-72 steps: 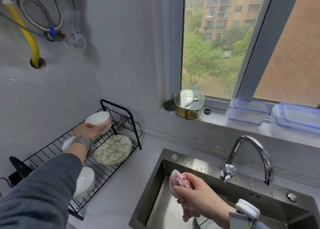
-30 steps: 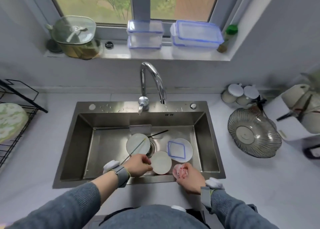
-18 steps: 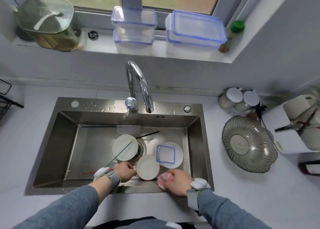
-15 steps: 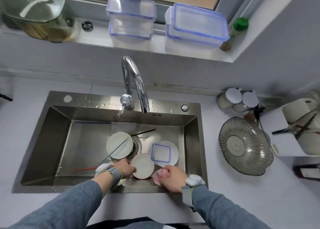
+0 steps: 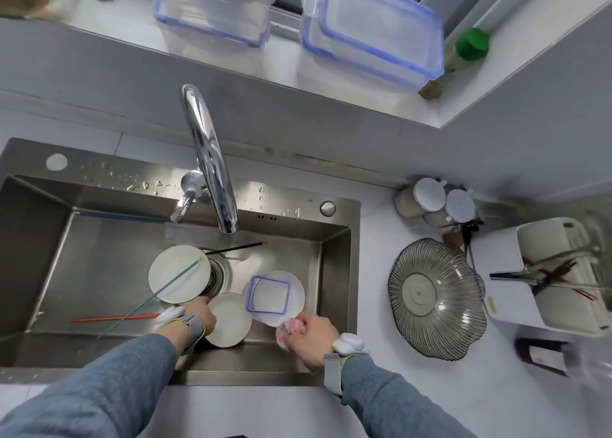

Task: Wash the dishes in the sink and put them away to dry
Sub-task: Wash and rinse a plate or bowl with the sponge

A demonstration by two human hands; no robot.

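Note:
Inside the steel sink [image 5: 49, 255], my left hand [image 5: 198, 313] grips the left rim of a white bowl [image 5: 230, 320] near the front wall. My right hand [image 5: 309, 336] holds a bunched pink cloth [image 5: 288, 330] just right of that bowl. A white plate [image 5: 178, 273] lies by the drain with a teal chopstick [image 5: 155, 300] across it. Another white plate [image 5: 294, 292] carries a clear lid with a blue rim [image 5: 267, 294]. A red chopstick [image 5: 112, 318] and a black chopstick [image 5: 236, 248] lie on the sink floor.
The chrome faucet [image 5: 212, 159] arches over the sink's middle. On the counter to the right sit a ribbed glass bowl [image 5: 433, 300], two lidded jars [image 5: 430, 200] and a white utensil holder [image 5: 556, 275]. Clear storage boxes [image 5: 367, 33] stand on the windowsill.
My left hand left the bowl on the drying rack and came down into the sink, closing on the white bowl's rim. The view swung from the rack to the sink and moved closer.

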